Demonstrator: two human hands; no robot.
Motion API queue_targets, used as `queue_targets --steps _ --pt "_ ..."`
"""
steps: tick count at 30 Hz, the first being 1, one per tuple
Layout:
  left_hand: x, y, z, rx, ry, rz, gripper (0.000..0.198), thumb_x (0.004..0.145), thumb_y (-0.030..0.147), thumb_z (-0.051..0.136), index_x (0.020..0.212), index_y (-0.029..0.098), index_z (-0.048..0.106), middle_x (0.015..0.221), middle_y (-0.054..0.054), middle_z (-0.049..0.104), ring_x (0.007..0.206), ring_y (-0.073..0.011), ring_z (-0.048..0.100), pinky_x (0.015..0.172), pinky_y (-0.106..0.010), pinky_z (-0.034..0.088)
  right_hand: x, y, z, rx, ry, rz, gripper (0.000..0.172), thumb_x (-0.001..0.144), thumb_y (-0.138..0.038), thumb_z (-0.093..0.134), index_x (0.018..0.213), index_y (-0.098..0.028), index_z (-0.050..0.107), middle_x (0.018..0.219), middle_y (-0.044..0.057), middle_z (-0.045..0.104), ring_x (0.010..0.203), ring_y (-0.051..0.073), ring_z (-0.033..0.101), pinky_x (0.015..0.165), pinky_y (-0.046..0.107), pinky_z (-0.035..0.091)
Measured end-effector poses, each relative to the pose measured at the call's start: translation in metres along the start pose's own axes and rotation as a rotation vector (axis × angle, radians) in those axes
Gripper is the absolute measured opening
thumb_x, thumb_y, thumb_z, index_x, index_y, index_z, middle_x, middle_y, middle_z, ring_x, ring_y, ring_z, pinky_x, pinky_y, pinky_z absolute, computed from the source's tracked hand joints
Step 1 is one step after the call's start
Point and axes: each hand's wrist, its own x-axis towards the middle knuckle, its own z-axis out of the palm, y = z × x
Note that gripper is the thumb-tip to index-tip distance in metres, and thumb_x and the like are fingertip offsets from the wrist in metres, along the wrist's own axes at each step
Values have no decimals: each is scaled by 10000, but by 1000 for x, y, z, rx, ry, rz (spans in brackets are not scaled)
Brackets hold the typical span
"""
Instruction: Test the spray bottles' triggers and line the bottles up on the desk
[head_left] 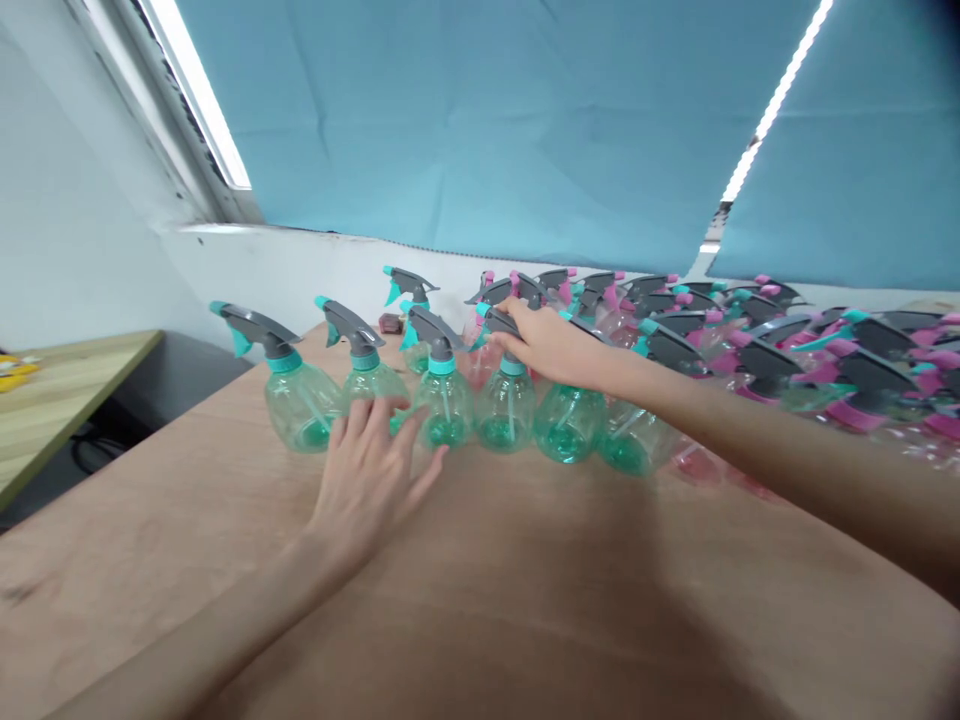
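right hand (551, 342), fingers gripping the top of a green spray bottle (506, 415) toward the counter's (510, 600) far edge; left hand (367, 470), fingers spread before neighbouring bottles (447, 405); a light, upright hold seems best.

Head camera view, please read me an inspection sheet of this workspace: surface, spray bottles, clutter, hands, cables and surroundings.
Surface: light-brown wooden tabletop, partly shadowed.
Job's things: transparent green plastic spray bottles with grey-and-teal heads, upright in a front row; grey spray heads with pink trim crowded at right.
Clutter: small dark-red block behind the bottles; yellow object on the pale wooden side table at left.
Grips: right hand at a green bottle's spray head, closure unclear; left hand open near the bottles, contact unclear.
Cables: dark, cable-like loops below the side table.
Surroundings: light-blue sheet above a white wall.
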Motion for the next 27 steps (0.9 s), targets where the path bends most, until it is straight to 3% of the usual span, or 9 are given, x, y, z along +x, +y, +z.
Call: queue_targets --steps 4,6,10,12,14,17,19,22,27 --pt "-22 15 -12 -469 -229 78 333 953 358 411 1149 156 589 1086 -132 593 962 -304 591 845 -463 460 -6 -5 -4 20 -26 -15 383 939 -298 390 1232 -61 459 808 125 642 701 234 583 635 326 390" --pt "-32 22 -20 -550 -332 91 312 948 383 442 1158 204 588 1084 -85 627 878 -256 644 773 -398 512 -11 -12 -8 27 -37 -21 362 936 -295 398 1194 -53 481 883 153 642 734 237 583 636 321 386" --pt "-46 32 -27 -776 -516 -31 279 909 431 529 1111 258 613 878 -3 695 776 -216 675 678 -330 539 -27 -31 -19 34 -78 -29 387 930 -297 423 1197 -23 481 880 169 629 679 220 561 588 309 362" --pt "-50 36 -22 -802 -479 -122 283 923 431 493 1115 249 592 846 -6 687 758 -217 670 665 -339 538 -39 -39 -24 51 -105 -39 398 935 -313 416 1221 -40 461 793 123 626 591 188 530 535 291 341" --pt "-53 41 -14 -806 -421 -183 385 903 457 495 1208 223 512 960 -69 664 846 -258 657 689 -391 536 -55 -46 -30 76 -127 -50 381 944 -334 400 1213 -71 461 711 70 609 523 159 496 495 274 328" --pt "-55 54 -9 -876 -270 -279 758 799 504 637 1394 205 276 1216 -163 553 1114 -336 554 861 -522 477 -83 -54 -40 112 -147 -55 380 952 -364 384 1214 -97 453 683 45 600 513 153 497 480 267 343" --pt "-55 68 -15 -932 -303 -257 875 774 511 673 1435 211 184 1377 -203 421 1259 -364 434 956 -580 401 -102 -57 -47 122 -160 -38 388 955 -385 370 1215 -109 452 691 48 608 524 162 512 480 272 351" --pt "-55 94 -26 -987 -337 -174 899 775 485 700 1454 273 149 1491 -164 298 1335 -370 340 1029 -603 323 -130 -58 -55 157 -166 -30 355 961 -382 354 1188 -133 468 721 50 624 565 169 547 501 272 361" --pt "-57 142 -27 -1046 -263 -67 896 782 432 710 1463 299 144 1464 -124 355 1322 -374 361 1030 -580 352 -173 -48 -71 197 -165 1 321 945 -459 365 1068 -194 497 741 29 627 573 156 552 503 264 344"
